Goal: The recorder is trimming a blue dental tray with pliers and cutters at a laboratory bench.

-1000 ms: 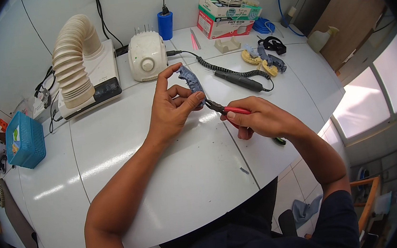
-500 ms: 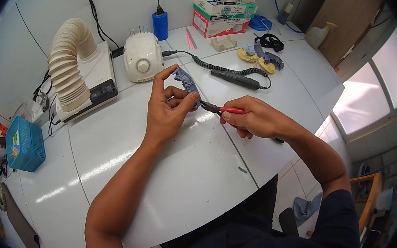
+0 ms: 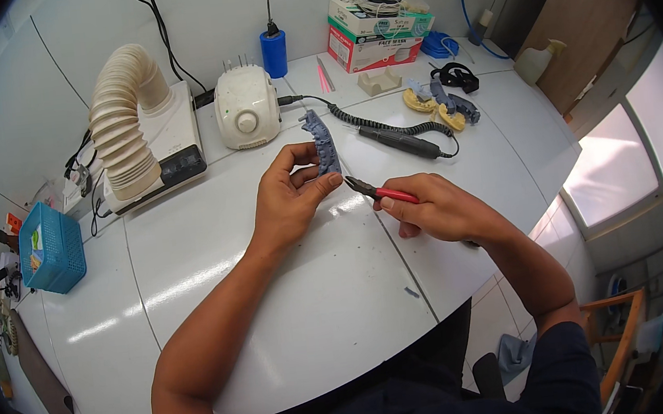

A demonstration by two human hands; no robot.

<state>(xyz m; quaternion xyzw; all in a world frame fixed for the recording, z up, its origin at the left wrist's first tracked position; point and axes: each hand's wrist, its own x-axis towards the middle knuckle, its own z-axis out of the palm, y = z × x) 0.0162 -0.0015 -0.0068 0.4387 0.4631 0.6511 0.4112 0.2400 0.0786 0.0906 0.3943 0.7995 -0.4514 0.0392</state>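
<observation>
Tabletop (image 3: 318,320), white and glossy, is spread beneath the work. Its far left is occupied by a white machine (image 3: 180,130) with a ribbed hose, its far side by stacked boxes (image 3: 379,43). A blue basket (image 3: 53,258) is set near the left edge, and a white control unit (image 3: 246,107) between machine and boxes. By the left hand (image 3: 291,199), a blue-grey toothed piece (image 3: 325,144) is pinched upright at its lower end, above the table. Red-handled pliers (image 3: 382,192) are gripped in the right hand (image 3: 431,205), tips just beside that end; whether they touch cannot be told. Nearer the body, a small blue-grey sliver (image 3: 412,293) is seen lying.
</observation>
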